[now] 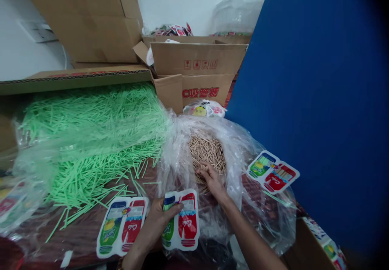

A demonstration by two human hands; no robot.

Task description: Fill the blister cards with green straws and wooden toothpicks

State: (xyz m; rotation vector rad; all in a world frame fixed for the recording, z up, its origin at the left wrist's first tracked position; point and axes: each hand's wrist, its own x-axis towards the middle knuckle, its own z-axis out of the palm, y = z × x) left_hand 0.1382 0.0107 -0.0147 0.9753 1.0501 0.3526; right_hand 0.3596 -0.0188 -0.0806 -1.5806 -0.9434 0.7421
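Observation:
My left hand (156,221) is closed on a twin-bottle-shaped pouch (182,221), green on one half and red on the other, with green straws showing at its top. My right hand (212,179) reaches into a clear plastic bag (240,148) and rests on a heap of tan straws (206,152), fingers curled among them. A second, similar pouch (121,225) lies flat on the table to the left of my left hand. A third pouch (272,172), filled with straws, lies on the bag's right side.
A big pile of loose green straws (91,140) spreads over plastic sheeting at left. Cardboard boxes (197,71) stand behind, one with red printing. A blue panel (310,100) walls off the right. Another box with packets (322,241) sits at lower right.

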